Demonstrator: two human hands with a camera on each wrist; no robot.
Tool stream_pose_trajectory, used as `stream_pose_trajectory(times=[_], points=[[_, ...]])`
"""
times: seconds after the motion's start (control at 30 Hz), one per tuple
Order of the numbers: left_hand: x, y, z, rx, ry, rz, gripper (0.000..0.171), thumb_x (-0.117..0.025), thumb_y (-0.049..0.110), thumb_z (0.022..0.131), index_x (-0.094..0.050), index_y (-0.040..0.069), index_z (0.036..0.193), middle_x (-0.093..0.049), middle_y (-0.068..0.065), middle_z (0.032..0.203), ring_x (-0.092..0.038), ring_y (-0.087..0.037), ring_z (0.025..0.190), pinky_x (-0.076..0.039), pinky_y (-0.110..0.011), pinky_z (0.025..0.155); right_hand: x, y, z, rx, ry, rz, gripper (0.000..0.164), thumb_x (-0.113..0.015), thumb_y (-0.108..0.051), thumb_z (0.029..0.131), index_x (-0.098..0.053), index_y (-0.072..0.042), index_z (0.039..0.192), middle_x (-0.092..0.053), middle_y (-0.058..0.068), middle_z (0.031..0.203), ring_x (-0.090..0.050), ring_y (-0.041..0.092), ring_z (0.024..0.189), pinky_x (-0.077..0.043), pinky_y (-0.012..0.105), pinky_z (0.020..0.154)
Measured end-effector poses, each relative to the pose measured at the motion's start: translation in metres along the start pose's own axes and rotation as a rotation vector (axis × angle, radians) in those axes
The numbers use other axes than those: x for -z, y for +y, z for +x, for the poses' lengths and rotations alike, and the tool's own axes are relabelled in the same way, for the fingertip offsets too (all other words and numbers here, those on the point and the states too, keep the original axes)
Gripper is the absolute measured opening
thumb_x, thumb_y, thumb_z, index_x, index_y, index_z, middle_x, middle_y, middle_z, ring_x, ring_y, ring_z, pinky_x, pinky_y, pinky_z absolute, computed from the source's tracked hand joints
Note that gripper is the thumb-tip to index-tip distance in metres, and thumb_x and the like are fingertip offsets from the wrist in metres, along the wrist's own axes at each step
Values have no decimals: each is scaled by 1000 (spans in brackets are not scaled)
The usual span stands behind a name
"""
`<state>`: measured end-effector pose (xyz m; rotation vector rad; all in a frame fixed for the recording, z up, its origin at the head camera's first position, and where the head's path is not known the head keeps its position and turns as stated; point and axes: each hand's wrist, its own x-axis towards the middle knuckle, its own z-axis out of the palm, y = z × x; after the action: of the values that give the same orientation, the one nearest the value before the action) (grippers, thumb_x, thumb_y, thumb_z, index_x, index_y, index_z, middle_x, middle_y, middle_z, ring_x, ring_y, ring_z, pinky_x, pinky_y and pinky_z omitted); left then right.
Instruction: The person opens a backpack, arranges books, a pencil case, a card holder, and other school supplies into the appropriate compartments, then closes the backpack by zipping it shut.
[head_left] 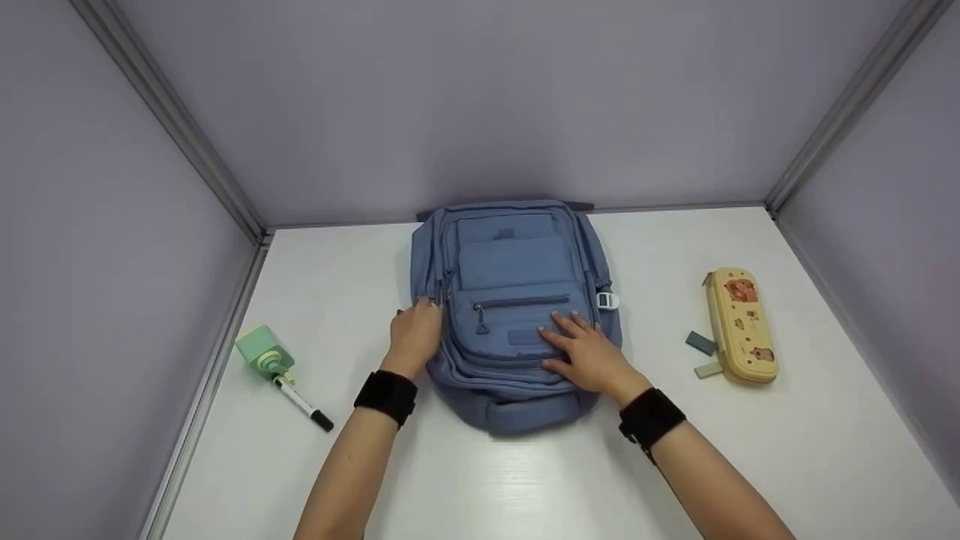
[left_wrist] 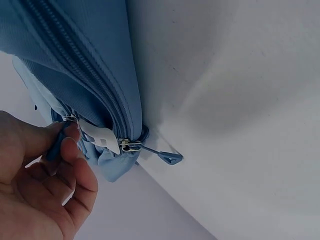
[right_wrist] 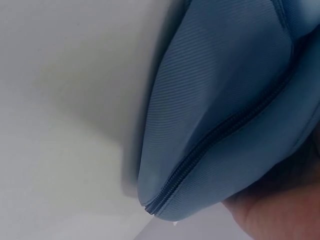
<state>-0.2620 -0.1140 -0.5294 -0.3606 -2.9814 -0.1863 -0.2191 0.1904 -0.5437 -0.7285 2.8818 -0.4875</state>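
Note:
A blue backpack (head_left: pixel 517 262) lies front side up on the white table, its bottom toward the back wall or its top, with a front pocket zipper (head_left: pixel 525 301) facing up. At its left side my left hand (head_left: pixel 416 336) pinches a blue zipper pull (left_wrist: pixel 57 142) between thumb and index finger. Beside those fingers are a white buckle (left_wrist: pixel 102 137) and a second zipper pull (left_wrist: pixel 170 158), which hangs loose. My right hand (head_left: pixel 591 358) rests with spread fingers on the lower right of the backpack's front. In the right wrist view, a closed zipper (right_wrist: pixel 220 131) curves along the bag's side.
To the right lies a yellow pencil case (head_left: pixel 742 326), with a dark eraser-like block (head_left: pixel 700 343) and a pale one (head_left: pixel 707 370) beside it. A green bottle-like item (head_left: pixel 264 349) and a black-and-white marker (head_left: pixel 301 403) lie left. Grey-white walls enclose the table.

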Motion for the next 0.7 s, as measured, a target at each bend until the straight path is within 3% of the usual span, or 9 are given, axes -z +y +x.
stream_pose_trajectory(times=[0.2,0.5,0.7], points=[[2,1,-6,-39,4,40,16,-55,1,94,-70,-2,92,-67,-17,88,-67,-35,72,-54,-49,57,0,0,1,2,3,9,60,-59,-44,97,-44,-17,149,-27,14,158,-18,43,144,-21,67,107],[7,4,-15,-100,68,71,17,-56,1,89,-68,-2,78,-66,-16,76,-66,-36,67,-52,-48,56,-1,2,1,15,16,24,60,-60,-43,97,-46,-16,148,-29,15,157,-19,45,143,-21,69,106],[11,6,-19,-107,11,70,17,-56,1,90,-69,-1,78,-67,-16,77,-67,-35,69,-53,-49,58,0,1,1,12,7,24,59,-59,-42,97,-45,-16,148,-28,15,158,-18,44,144,-21,69,106]])
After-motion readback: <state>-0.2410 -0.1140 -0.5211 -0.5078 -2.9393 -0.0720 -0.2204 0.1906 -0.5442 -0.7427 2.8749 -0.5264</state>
